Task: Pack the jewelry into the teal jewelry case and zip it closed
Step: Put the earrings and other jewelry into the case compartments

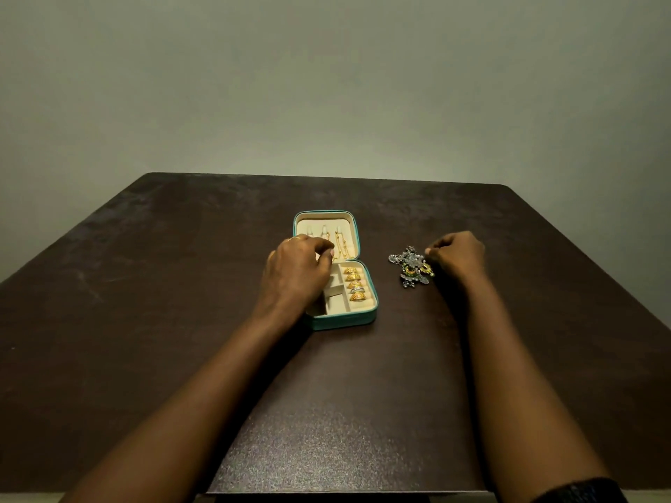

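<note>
The teal jewelry case (343,322) lies open on the dark table, cream lining up. Several gold rings (354,284) sit in the slot row at its right side, and a gold chain (341,245) hangs in the lid. My left hand (296,272) hovers over the left half of the case with fingers curled near the lid's lower edge; whether it pinches anything is hidden. A heap of silver and green-gold jewelry (412,266) lies to the right of the case. My right hand (458,255) is beside the heap, fingers curled, its fingertips at the heap's upper right edge.
The dark brown table (181,303) spreads wide around the case, with its far edge against a plain grey-green wall (326,85). A dark cuff (581,491) shows on my right forearm at the bottom of the view.
</note>
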The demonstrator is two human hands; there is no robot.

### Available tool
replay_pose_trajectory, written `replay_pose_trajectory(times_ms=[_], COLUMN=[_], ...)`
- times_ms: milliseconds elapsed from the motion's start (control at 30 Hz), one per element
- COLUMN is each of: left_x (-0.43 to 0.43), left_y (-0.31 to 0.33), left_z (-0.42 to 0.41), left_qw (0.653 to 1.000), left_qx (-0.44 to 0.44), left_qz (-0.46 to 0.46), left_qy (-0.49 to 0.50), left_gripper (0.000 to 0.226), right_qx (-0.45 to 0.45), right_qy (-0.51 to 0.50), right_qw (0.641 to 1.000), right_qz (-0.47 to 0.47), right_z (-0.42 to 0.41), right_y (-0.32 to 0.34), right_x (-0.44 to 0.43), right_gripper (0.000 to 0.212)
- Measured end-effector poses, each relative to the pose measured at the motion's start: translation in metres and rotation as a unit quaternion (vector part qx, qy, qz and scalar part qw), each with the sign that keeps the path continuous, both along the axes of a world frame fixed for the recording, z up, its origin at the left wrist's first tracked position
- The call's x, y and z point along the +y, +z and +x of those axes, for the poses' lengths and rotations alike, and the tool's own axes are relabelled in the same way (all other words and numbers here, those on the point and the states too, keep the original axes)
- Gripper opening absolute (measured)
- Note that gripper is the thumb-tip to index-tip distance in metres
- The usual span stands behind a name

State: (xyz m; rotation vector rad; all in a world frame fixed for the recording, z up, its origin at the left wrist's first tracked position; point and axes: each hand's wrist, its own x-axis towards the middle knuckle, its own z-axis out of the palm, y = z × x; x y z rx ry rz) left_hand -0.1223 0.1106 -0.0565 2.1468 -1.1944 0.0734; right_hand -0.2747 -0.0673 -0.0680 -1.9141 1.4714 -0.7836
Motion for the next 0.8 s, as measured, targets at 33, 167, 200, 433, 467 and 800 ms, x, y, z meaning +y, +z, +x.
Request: replay_pose_trajectory(times_ms=[33, 167, 200, 433, 467, 800], left_x=[-0.001, -0.008, -0.011, -0.041, -0.044, -0.070], left_y=[0.000, 0.003, 0.004, 0.011, 0.012, 0.015], left_z=[-0.001, -0.009, -0.012, -0.036, -0.038, -0.042], left_qw=[1.000, 1.000, 1.000, 0.998, 0.997, 0.996], left_qx=[0.000, -0.006, -0.001, 0.042, 0.047, 0.056], left_qz=[-0.004, -0.008, -0.007, -0.008, -0.004, 0.035], left_qy=[0.002, -0.006, -0.015, -0.056, -0.059, -0.067], left_gripper=[0.027, 0.027, 0.026, 0.026, 0.027, 0.028], right_qx=[-0.007, -0.034, -0.030, 0.001, 0.005, -0.020], right_qy=[0.004, 0.030, 0.037, 0.062, 0.064, 0.056], right_qw=[1.000, 0.999, 0.999, 0.997, 0.997, 0.998], right_qz=[-0.001, -0.007, -0.007, -0.038, -0.041, -0.011], right_z=[0.001, 0.005, 0.005, 0.008, 0.008, 0.012], right_y=[0.000, -0.002, -0.002, -0.001, -0.001, -0.006], right_x=[0.000, 0.001, 0.002, 0.001, 0.001, -0.007], right_gripper=[0.012, 0.012, 0.013, 0.011, 0.010, 0.017])
